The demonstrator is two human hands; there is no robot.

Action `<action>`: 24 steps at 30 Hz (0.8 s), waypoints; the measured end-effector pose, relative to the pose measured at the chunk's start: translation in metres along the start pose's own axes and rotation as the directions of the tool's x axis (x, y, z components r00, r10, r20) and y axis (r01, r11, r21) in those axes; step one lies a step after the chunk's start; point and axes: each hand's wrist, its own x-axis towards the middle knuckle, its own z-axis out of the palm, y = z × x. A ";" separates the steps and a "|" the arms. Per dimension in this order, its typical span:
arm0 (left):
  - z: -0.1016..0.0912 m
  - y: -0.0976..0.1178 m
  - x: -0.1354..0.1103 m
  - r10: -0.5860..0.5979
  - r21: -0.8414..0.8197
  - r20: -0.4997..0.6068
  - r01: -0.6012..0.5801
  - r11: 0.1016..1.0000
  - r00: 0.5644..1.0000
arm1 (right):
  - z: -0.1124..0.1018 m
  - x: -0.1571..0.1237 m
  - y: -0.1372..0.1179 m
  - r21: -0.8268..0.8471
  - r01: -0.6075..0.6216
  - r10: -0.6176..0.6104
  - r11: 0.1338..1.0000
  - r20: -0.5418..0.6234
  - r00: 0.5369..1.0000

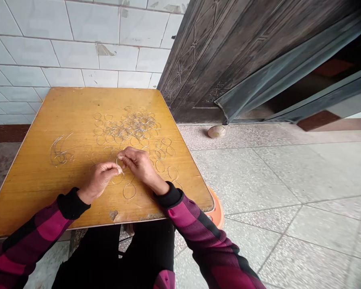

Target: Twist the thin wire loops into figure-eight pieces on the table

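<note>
My left hand (100, 178) and my right hand (140, 163) meet over the middle of a wooden table (48, 188). Both pinch a thin wire loop (119, 168) between thumb and fingers, their tips almost touching. Just below the hands lies a finished teardrop-shaped wire loop (129, 191). A dense pile of similar wire loops (132, 128) spreads across the table beyond my hands. More loops (165, 160) lie scattered to the right of my right hand. A bundle of curved wire strands (60, 154) rests to the left.
A white tiled wall (78, 40) backs the table. A dark carved door (243, 52) stands at the right. A small round object (216, 131) lies on the speckled floor by the door. An orange tub (217, 210) peeks from under the table's right corner.
</note>
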 end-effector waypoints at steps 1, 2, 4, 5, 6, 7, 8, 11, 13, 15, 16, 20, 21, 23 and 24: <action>0.000 0.001 0.000 0.003 0.005 0.004 -0.003 1.000 1.000 | 0.000 0.000 0.001 0.009 -0.013 0.013 1.000 0.006 1.000; 0.000 0.002 0.000 0.002 0.007 0.001 -0.002 1.000 1.000 | 0.000 0.000 0.001 0.024 -0.026 0.026 0.999 0.006 1.000; 0.000 0.003 0.000 -0.010 -0.026 -0.029 0.009 1.000 1.000 | -0.003 0.000 0.001 0.061 -0.061 0.063 0.996 -0.022 0.998; 0.000 0.004 0.001 -0.018 -0.063 -0.053 0.014 0.998 0.998 | -0.004 0.001 0.001 0.084 -0.088 0.092 0.993 -0.047 0.995; -0.001 0.004 0.002 -0.024 -0.112 -0.083 0.014 0.994 0.996 | -0.006 0.001 0.001 0.110 -0.118 0.127 0.987 -0.075 0.989; -0.002 0.005 0.004 -0.029 -0.170 -0.117 0.009 0.985 0.993 | -0.007 0.001 0.001 0.135 -0.150 0.165 0.979 -0.100 0.981; -0.003 0.006 0.006 -0.033 -0.229 -0.154 -0.003 0.974 0.988 | -0.008 0.001 0.001 0.156 -0.179 0.198 0.971 -0.114 0.974; -0.006 0.009 0.011 -0.034 -0.348 -0.253 -0.058 0.936 0.967 | -0.001 -0.002 0.000 0.215 -0.239 0.254 0.947 -0.047 0.966; -0.008 0.011 0.014 -0.034 -0.389 -0.276 -0.079 0.918 0.960 | 0.009 -0.005 -0.001 0.296 -0.287 0.274 0.911 0.083 0.958; -0.009 0.014 0.014 -0.045 -0.424 -0.272 -0.078 0.902 0.961 | 0.022 -0.007 -0.002 0.413 -0.365 0.305 0.835 0.205 0.930; -0.009 0.015 0.014 -0.056 -0.440 -0.265 -0.068 0.896 0.963 | 0.028 -0.008 -0.002 0.461 -0.403 0.323 0.791 0.245 0.914; -0.010 0.019 0.011 -0.116 -0.462 -0.236 -0.007 0.887 0.965 | 0.042 -0.009 -0.002 0.553 -0.486 0.350 0.676 0.340 0.873; -0.009 0.019 0.010 -0.130 -0.459 -0.229 0.011 0.888 0.965 | 0.043 -0.010 -0.002 0.559 -0.491 0.349 0.668 0.347 0.870; -0.009 0.019 0.009 -0.149 -0.448 -0.220 0.036 0.893 0.964 | 0.045 -0.010 -0.001 0.557 -0.496 0.349 0.666 0.355 0.867; -0.008 0.019 0.008 -0.150 -0.440 -0.216 0.041 0.897 0.965 | 0.046 -0.010 -0.001 0.553 -0.500 0.351 0.666 0.358 0.865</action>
